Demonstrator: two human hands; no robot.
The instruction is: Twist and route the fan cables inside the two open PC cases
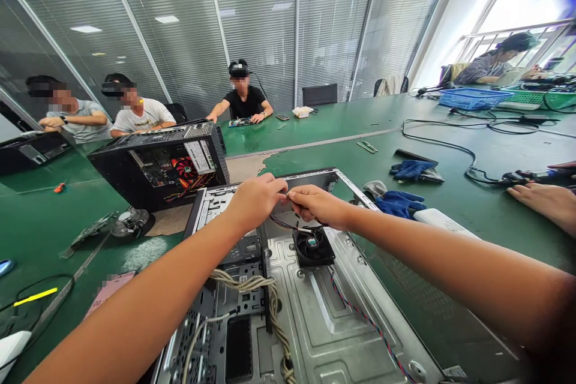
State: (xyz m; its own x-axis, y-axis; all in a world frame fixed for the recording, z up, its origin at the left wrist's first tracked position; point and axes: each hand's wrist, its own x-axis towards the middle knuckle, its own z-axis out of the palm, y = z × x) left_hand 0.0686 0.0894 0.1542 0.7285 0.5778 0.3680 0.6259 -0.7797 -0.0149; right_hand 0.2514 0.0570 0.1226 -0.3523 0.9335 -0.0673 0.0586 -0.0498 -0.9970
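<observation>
My left hand (255, 203) and my right hand (318, 204) meet above the far end of an opened computer case (335, 321). Thumbs and fingertips of both are closed in a pinch on a thin dark cable (282, 224), whose held end is mostly hidden by the fingers. Just below my right hand, a black cooling fan (314, 246) lies on the bare metal floor of the case. A twisted red, blue and black wire (360, 312) runs from the fan towards me. Beige twisted cables (273, 297) hang over the drive bay on the left.
Another computer tower (157, 162) stands at the back left, near a metal-and-black part (131, 223). Blue gloves (400, 203) lie right of the case. At the right edge rests another person's hand (546, 201). Several people sit around the green table (310, 153).
</observation>
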